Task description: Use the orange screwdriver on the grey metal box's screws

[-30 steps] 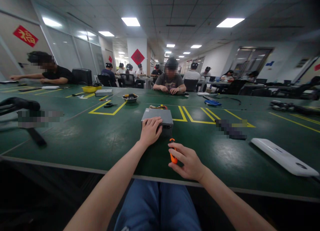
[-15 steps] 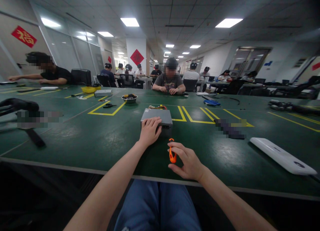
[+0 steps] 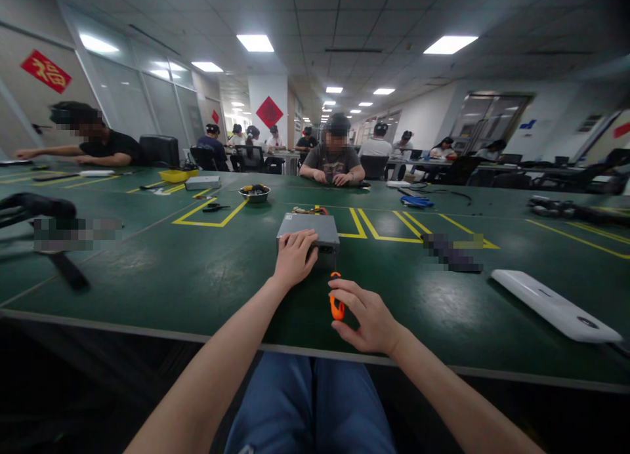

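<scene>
A grey metal box [image 3: 317, 230] with coloured wires at its far end lies on the green table [image 3: 162, 277] in front of me. My left hand [image 3: 294, 257] rests on the box's near left corner, fingers curled over its top. My right hand [image 3: 368, 317] grips an orange-handled screwdriver [image 3: 336, 304], which points toward the near face of the box. The tool's tip is hidden against the box's dark side.
A long white panel [image 3: 555, 306] lies at the right. A metal bowl [image 3: 254, 193], a yellow tray [image 3: 179, 174], a flat grey device [image 3: 203, 182] and blue-handled pliers [image 3: 417, 202] sit farther back. Yellow tape lines mark the table. A person [image 3: 335, 157] sits opposite; others work behind.
The screwdriver and my right hand have shifted slightly left and toward the box. My left hand has stayed on the box.
</scene>
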A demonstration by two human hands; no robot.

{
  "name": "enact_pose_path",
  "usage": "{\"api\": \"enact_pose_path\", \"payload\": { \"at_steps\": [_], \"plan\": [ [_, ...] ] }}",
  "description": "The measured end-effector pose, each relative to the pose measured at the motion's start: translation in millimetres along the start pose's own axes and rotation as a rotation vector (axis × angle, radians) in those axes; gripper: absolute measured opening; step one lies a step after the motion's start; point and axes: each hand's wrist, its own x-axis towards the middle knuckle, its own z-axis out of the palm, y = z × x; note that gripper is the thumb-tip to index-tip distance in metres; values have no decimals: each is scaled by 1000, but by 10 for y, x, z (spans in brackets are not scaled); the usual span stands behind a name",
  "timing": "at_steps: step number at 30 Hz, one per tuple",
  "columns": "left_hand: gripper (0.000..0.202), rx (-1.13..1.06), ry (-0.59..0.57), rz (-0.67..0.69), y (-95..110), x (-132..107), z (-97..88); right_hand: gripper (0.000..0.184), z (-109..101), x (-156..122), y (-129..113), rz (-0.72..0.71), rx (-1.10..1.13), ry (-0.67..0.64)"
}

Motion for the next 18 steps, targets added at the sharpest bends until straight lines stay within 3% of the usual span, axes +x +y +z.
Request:
{"api": "enact_pose_path", "payload": {
  "at_steps": [4,11,18],
  "plan": [
    [27,-3,-9,0,3,1,-7,33,-12,13,-15,-68,-110,-52],
    [27,-3,-19,-2,5,5,-20,21,38,-14,0,-7,-71,103],
    [27,-8,-8,-3,0,2,-6,35,13,-4,12,-42,-126,-65]
  ]
}}
